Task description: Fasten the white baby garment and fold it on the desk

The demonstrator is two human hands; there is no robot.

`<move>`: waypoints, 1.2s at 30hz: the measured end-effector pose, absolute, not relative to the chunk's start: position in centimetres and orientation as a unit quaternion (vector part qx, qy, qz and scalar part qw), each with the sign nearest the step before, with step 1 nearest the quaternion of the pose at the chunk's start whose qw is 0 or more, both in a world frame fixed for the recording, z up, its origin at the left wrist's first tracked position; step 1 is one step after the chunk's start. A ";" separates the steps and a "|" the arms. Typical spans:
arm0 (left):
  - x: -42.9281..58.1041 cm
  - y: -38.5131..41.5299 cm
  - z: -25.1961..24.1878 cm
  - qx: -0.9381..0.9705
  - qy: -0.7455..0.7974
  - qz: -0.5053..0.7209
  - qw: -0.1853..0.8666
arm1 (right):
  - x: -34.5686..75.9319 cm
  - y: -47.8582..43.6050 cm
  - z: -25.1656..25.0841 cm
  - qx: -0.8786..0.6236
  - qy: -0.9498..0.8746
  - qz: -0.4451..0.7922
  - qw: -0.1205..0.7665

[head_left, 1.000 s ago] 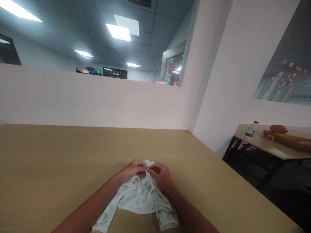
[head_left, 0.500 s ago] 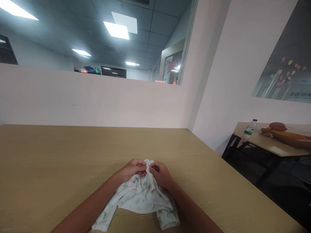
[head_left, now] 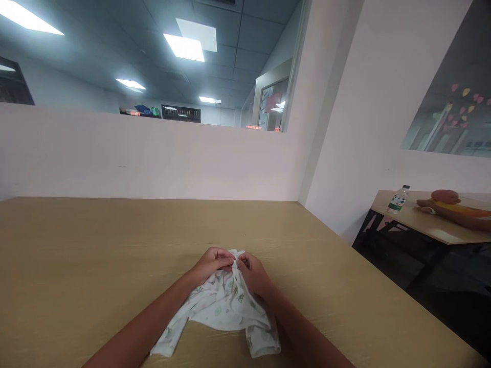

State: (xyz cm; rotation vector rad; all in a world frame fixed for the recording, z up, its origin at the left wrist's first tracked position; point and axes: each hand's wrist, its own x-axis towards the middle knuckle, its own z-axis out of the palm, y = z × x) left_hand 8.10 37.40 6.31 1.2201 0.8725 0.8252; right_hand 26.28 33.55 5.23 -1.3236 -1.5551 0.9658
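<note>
The pale wood tabletop (head_left: 115, 240) meets a white wall (head_left: 192, 163) at my twelve o'clock, with a capped bottle (head_left: 398, 200) on a second tabletop (head_left: 416, 219) at three. I record a white printed garment (head_left: 222, 309) at six o'clock, its sleeves (head_left: 171, 335) spread toward seven and five; the left hand (head_left: 210, 263) and right hand (head_left: 253, 271) each have fingers pinched on its bunched far edge.

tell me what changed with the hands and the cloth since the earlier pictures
The left hand and the right hand have drawn slightly apart, showing a bit more of the white long-sleeved cloth garment with small green prints between them. Nothing was visibly taken up or let go; both hands still pinch the garment, and the clear plastic bottle stays put.
</note>
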 end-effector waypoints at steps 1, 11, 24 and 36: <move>8.0 37.4 6.3 0.542 0.388 0.359 0.653 | 26.2 33.6 5.1 -0.530 -0.621 0.384 0.430; 7.8 37.5 6.9 0.536 0.390 0.329 0.673 | 27.2 33.9 5.7 -0.518 -0.633 0.396 0.417; 8.2 37.7 6.8 0.607 0.431 0.297 0.597 | 28.2 32.8 8.4 -0.565 -0.630 0.330 0.419; 7.7 37.0 7.0 0.808 0.347 0.311 0.362 | 27.5 30.3 9.2 -0.594 -0.727 0.191 0.286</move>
